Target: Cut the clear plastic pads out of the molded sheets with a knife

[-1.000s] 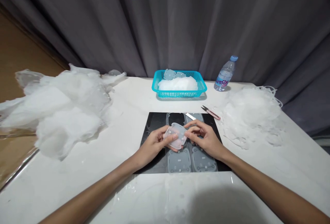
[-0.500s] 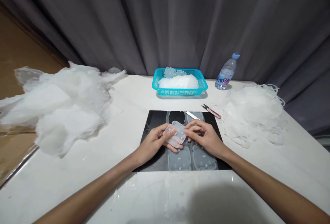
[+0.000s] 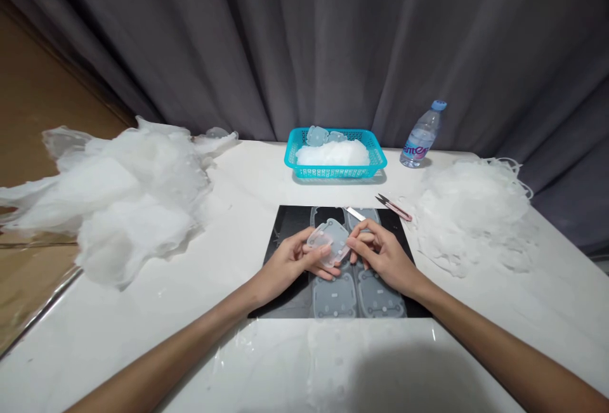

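Observation:
My left hand (image 3: 304, 257) grips a thin translucent plastic piece (image 3: 332, 240), thumb on top and fingers beneath. The piece is roughly square with rounded corners, small holes and slots. At its right edge the thumb and fingertips of my right hand (image 3: 378, 251) are pinched together, touching it. Below both hands lies a black mat (image 3: 290, 295), bearing a translucent sheet of similar shapes (image 3: 333, 295). A white strip-like tool (image 3: 354, 214) shows just beyond my right hand; whether it touches the fingers, I cannot tell.
Farther back stands a turquoise basket (image 3: 340, 172) with white material and two translucent pieces. A water bottle (image 3: 422, 135) and pink-handled thread snips (image 3: 396, 207) are to the right. Heaps of translucent film lie left (image 3: 137, 197) and right (image 3: 476, 210). A grey curtain hangs behind.
The plastic piece has turned and tilted a little in my left hand. My right fingertips stay at its right edge. The whole view has shifted slightly.

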Demonstrator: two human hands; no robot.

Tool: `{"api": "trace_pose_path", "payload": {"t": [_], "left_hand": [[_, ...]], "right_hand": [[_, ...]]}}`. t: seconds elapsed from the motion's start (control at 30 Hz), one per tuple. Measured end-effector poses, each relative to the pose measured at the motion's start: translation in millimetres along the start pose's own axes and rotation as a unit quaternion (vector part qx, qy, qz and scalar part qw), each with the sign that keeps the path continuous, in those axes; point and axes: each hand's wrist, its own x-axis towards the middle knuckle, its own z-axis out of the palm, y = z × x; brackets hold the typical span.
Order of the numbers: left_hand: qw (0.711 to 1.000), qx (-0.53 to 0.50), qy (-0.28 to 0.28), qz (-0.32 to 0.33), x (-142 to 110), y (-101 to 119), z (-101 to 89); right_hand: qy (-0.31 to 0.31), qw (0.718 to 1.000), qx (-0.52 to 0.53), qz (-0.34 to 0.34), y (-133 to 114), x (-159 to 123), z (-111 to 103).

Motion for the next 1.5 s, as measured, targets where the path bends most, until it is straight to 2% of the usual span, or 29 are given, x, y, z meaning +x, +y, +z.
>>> {"api": "trace_pose_path", "payload": {"t": [0.5,0.87,1.13,1.33,1.5], "left_hand": [[1.0,0.019,-0.003,0.009,1.3,-7.1,-1.6],[1.0,0.022,-0.006,0.008,1.6,-5.8,-0.7],[0.999,0.036,-0.009,0.005,0.2,-1.1,0.3],[0.998,0.054,0.009,0.011,0.0,1.8,-0.4],[0.995,0.082,0.053,0.036,1.3,-1.8,-2.0]], "right_hand": [[-0.017,0.999,-0.027,-0.015,1.4,-0.1,1.6],[-0.002,0.999,-0.036,-0.032,5.4,-1.2,2.7],[0.002,0.999,-0.004,-0.033,8.0,0.6,1.2],[-0.002,0.999,-0.015,-0.029,4.8,0.6,-0.1],[-0.009,1.0,-0.003,-0.027,3.2,0.4,0.3]]}}
